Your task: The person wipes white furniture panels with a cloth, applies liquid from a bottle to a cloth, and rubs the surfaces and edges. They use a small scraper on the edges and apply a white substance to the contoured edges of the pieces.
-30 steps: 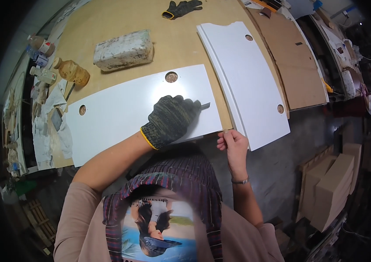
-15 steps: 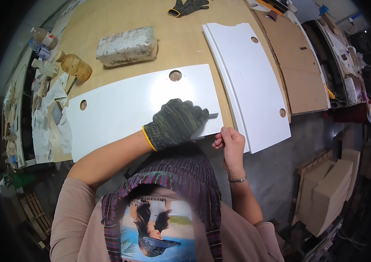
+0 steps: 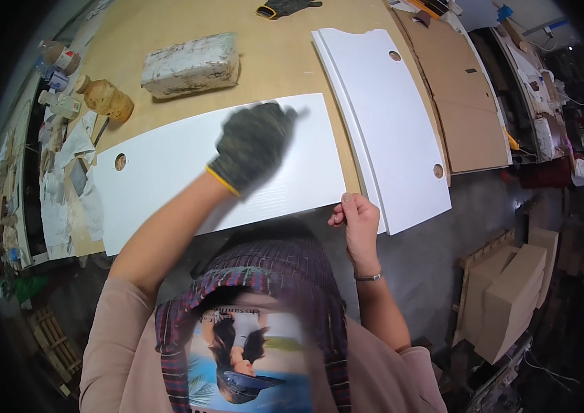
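A white panel [image 3: 168,179] with round cut-outs lies at the table's near edge. My left hand [image 3: 252,146], in a dark knitted glove with a yellow cuff, is over the panel's far part and hides one cut-out. It is closed around a thin dark grey strip [image 3: 303,112], whose blurred end sticks out past the fingers; its kind is unclear. My bare right hand [image 3: 361,224] pinches the panel's near right corner between thumb and fingers. A second white panel [image 3: 392,131], apparently lying on another, sits to the right across a narrow gap.
On the wooden tabletop [image 3: 271,58] are a stained wrapped block [image 3: 191,65], an amber bottle [image 3: 105,98] and a dark glove [image 3: 285,7]. Other bottles and crumpled paper [image 3: 75,141] line the left side. Brown board [image 3: 467,117] lies at right; cardboard boxes [image 3: 515,299] stand on the floor.
My left hand has moved away from me and slightly left across the panel with the strip, uncovering the near part. My right hand stays at the corner. The whole view has shifted slightly.
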A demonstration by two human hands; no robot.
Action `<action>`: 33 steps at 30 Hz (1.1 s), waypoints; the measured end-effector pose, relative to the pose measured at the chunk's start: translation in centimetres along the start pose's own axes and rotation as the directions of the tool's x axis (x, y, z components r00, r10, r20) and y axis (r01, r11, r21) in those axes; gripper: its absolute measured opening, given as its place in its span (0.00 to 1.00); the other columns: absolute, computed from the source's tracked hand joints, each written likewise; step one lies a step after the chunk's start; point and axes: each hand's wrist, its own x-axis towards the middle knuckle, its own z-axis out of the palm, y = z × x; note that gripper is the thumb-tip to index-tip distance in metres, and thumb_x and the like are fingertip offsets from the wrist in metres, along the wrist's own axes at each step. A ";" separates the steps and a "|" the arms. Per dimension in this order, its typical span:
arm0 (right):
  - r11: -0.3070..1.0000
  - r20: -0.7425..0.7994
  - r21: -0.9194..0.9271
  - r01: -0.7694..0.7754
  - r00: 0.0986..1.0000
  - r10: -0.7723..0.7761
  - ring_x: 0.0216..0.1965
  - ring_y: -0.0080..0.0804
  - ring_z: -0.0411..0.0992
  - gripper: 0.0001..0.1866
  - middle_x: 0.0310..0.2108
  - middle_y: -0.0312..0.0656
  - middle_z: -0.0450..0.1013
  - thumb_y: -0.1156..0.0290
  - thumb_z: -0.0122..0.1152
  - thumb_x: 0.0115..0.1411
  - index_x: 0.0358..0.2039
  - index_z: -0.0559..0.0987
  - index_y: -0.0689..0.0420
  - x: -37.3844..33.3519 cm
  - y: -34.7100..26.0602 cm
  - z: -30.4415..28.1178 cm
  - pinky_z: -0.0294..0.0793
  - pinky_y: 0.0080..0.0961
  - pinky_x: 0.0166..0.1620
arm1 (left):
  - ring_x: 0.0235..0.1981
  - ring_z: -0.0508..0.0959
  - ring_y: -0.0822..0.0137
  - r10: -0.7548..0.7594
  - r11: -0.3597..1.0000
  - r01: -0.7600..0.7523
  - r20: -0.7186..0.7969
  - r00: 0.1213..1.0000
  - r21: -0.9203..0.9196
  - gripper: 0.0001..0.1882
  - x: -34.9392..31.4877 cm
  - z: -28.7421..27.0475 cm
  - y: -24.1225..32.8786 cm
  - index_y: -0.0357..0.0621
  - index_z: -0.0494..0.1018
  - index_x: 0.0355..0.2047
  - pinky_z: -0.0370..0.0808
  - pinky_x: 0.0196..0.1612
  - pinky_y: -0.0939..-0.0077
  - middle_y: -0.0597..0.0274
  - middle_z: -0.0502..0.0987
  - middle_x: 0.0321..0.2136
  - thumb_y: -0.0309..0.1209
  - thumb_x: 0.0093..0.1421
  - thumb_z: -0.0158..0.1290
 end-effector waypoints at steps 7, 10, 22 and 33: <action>0.999 -0.003 0.048 0.005 1.000 -0.005 0.19 0.23 0.72 0.15 0.20 0.39 0.73 0.67 0.55 0.65 0.25 0.75 0.65 0.0 1.3 -0.2 0.73 0.20 0.25 | 0.21 0.74 0.61 -0.089 0.996 0.088 0.025 0.996 0.021 0.07 -1.0 0.3 -0.7 0.43 0.71 0.30 0.69 0.21 0.63 0.57 0.71 0.21 0.31 0.61 0.46; 0.999 -0.004 0.007 -0.038 0.999 0.038 0.19 0.23 0.71 0.14 0.18 0.39 0.72 0.68 0.56 0.65 0.24 0.75 0.64 -0.5 0.2 -0.2 0.73 0.19 0.25 | 0.19 0.70 0.66 0.196 0.967 -0.187 -0.037 0.980 0.170 0.07 -3.0 -1.8 2.8 0.42 0.72 0.33 0.67 0.19 0.66 0.61 0.69 0.19 0.32 0.62 0.48; 0.672 -0.299 -0.738 0.056 0.866 -0.400 0.52 0.52 0.71 0.33 0.51 0.61 0.71 0.59 0.66 0.55 0.52 0.71 0.71 14.0 -4.8 -16.0 0.67 0.40 0.56 | 0.17 0.68 0.63 -0.475 0.825 0.487 -0.117 0.872 0.287 0.12 -14.8 -3.7 -6.2 0.49 0.71 0.22 0.67 0.21 0.68 0.62 0.68 0.16 0.31 0.64 0.50; 0.371 -0.338 -0.907 -0.200 0.872 -0.354 0.57 0.55 0.67 0.41 0.55 0.61 0.70 0.40 0.52 0.61 0.53 0.72 0.71 12.5 -3.5 -12.9 0.63 0.41 0.60 | 0.20 0.70 0.58 -0.575 0.742 0.650 -0.343 0.743 0.165 0.10 -27.6 -8.2 -13.9 0.47 0.72 0.26 0.68 0.23 0.60 0.57 0.67 0.17 0.32 0.65 0.47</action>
